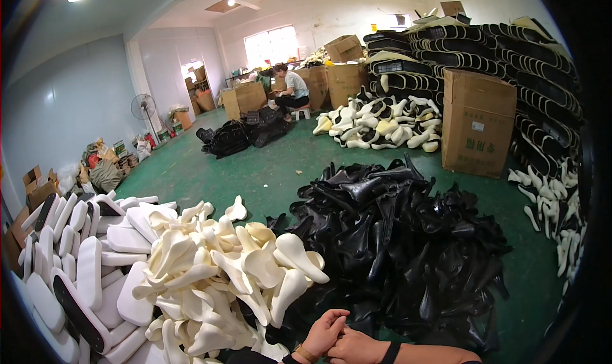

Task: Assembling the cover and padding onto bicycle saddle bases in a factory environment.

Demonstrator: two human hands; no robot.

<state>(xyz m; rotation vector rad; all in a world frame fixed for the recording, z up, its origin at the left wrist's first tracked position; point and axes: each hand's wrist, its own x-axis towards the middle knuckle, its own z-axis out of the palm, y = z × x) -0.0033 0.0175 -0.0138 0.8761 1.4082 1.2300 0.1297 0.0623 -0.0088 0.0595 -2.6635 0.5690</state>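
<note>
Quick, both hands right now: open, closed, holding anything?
Left hand: fingers bent, touching the right; whether it holds anything cannot be told.
Right hand: curled against the left; nothing shows in it, but its palm is hidden.

The left grip (324,334) is a bare human hand, and its wrist wears a brownish-gold band (305,354), with a black piece (291,359) beside it, either cuff or second band. The right grip (352,347) is also a bare hand; a plain black wristband (390,352) goes around its wrist, and the forearm (426,354) shows bare.
</note>
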